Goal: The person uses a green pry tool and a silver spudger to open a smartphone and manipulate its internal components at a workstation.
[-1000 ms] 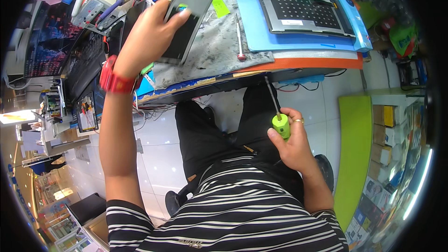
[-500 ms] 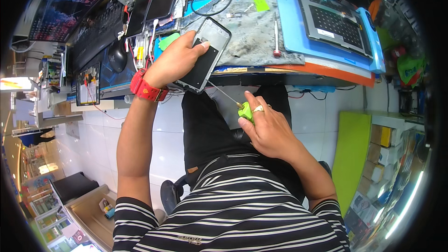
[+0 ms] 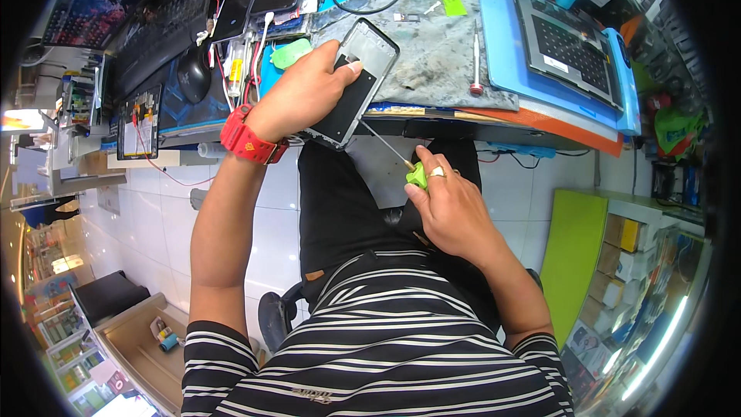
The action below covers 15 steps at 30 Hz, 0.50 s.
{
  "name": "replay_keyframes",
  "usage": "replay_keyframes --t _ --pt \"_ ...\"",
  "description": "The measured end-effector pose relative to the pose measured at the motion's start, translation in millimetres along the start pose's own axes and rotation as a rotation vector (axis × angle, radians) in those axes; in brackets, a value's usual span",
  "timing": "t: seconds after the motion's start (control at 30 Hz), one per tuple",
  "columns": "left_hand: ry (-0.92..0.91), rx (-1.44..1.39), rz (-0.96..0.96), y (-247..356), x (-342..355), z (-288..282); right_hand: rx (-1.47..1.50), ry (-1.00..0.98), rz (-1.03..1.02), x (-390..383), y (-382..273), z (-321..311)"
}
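Observation:
My left hand (image 3: 305, 96), a red watch on its wrist, grips a phone housing (image 3: 363, 81) by its side. Its thumb lies over the inner face, which is black in the lower part and silvery toward the top. The housing is held tilted at the front edge of the bench. In my right hand (image 3: 455, 205), fingers are closed round a green-handled tool (image 3: 417, 176) with a thin metal shaft. The shaft (image 3: 384, 141) slants up to the housing's lower right edge. Whether its tip touches there or passes behind, I cannot tell.
On the grey work mat (image 3: 417, 62) lies a slim screwdriver (image 3: 476, 62) with a red end. An opened laptop part (image 3: 567, 54) rests on a blue mat (image 3: 494, 38) to the right. A mouse (image 3: 193, 77), keyboard (image 3: 158, 38), cables and another opened device (image 3: 140, 123) sit left.
The view has shifted slightly, so the bench appears a little further right. Both hands keep their grips, and the tool's shaft remains at the housing's lower edge.

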State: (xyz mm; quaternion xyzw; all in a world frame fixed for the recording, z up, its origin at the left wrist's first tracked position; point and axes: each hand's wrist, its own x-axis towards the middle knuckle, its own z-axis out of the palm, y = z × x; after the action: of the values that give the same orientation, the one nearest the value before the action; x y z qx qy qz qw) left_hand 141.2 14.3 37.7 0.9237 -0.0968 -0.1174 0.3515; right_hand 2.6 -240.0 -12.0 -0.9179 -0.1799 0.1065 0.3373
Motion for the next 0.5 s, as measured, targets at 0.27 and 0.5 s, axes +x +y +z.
replay_keyframes --t 0.27,0.5 --pt "0.144 -0.168 -0.096 -11 -11 21 0.217 0.025 0.1 -10 -17 9" --pt "0.344 -0.143 -0.137 5 -27 41 0.454 0.024 0.266 -20 -47 22"
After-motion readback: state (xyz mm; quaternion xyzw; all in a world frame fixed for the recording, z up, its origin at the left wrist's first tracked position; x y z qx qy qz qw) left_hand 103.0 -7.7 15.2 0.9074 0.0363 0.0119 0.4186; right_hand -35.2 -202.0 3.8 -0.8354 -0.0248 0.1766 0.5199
